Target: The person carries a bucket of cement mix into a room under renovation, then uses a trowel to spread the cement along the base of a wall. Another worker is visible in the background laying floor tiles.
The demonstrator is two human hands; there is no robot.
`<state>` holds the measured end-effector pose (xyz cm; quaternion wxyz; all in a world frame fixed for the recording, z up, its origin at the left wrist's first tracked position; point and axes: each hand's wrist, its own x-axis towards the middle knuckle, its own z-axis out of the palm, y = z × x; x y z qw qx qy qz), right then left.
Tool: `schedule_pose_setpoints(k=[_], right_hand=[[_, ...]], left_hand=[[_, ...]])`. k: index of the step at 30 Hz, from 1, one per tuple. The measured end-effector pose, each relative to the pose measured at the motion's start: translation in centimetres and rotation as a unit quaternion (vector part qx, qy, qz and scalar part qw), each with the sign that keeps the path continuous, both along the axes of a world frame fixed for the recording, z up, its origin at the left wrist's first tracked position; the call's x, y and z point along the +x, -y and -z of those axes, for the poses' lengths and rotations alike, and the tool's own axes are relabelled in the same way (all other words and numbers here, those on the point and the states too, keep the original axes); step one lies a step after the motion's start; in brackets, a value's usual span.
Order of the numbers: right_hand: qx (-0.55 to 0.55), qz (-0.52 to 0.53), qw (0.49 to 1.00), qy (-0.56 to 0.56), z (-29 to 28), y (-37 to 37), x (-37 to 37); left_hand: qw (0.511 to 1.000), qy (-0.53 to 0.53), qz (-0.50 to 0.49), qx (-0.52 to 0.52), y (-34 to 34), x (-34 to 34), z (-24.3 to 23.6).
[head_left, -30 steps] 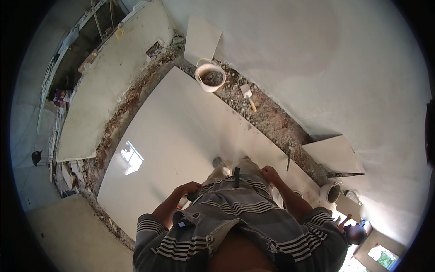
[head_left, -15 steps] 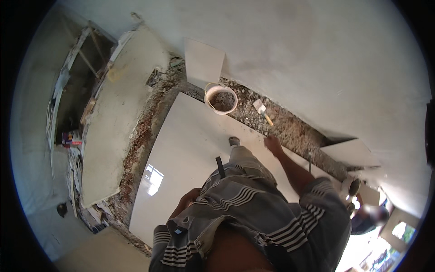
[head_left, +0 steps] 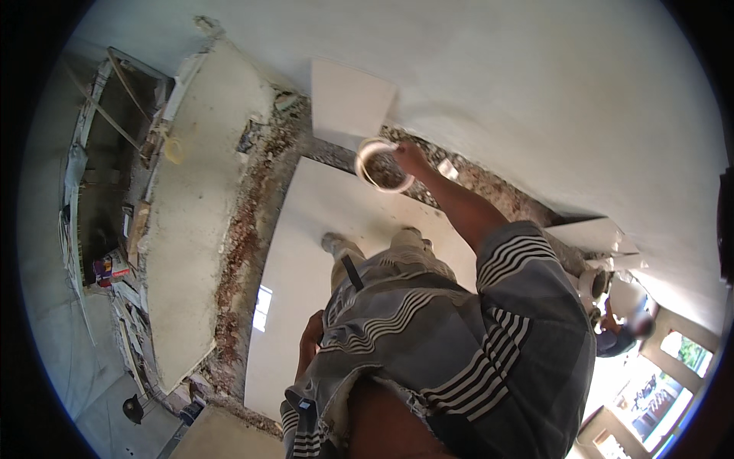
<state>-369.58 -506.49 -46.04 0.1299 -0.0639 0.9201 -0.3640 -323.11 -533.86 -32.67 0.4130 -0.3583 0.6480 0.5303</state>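
My right hand is closed at the right side of the rim of a pale bucket. The bucket stands at the far edge of a large, glossy white floor tile, and its inside is partly visible. Just right of my wrist lies the pale blade of a trowel; my forearm covers its handle. My left hand hangs low beside my striped shirt, over the tile. Its fingers are mostly hidden, so I cannot make out their pose.
A pale tile leans against the wall behind the bucket. Rubble fills a trench along the tile's left side, beside a pale slab. More tile pieces lie at right. Another person is at the far right.
My right hand has moved forward and left from the tile's edge to the bucket's rim. Both my feet now show on the tile. The bucket has shifted slightly right in view.
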Motion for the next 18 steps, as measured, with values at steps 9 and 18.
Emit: schedule_pose_setpoints(k=[9, 18], right_hand=[[0.06, 0.031, 0.998, -0.013, -2.4, 7.3, -6.9], [0.2, 0.007, 0.98, 0.007, 0.5, 15.7, -20.3]], left_hand=[[0.995, 0.085, 0.032, 0.032, 11.2, 1.4, 6.6], [0.99, 0.092, -0.092, 0.055, 10.6, -3.6, 5.4]])
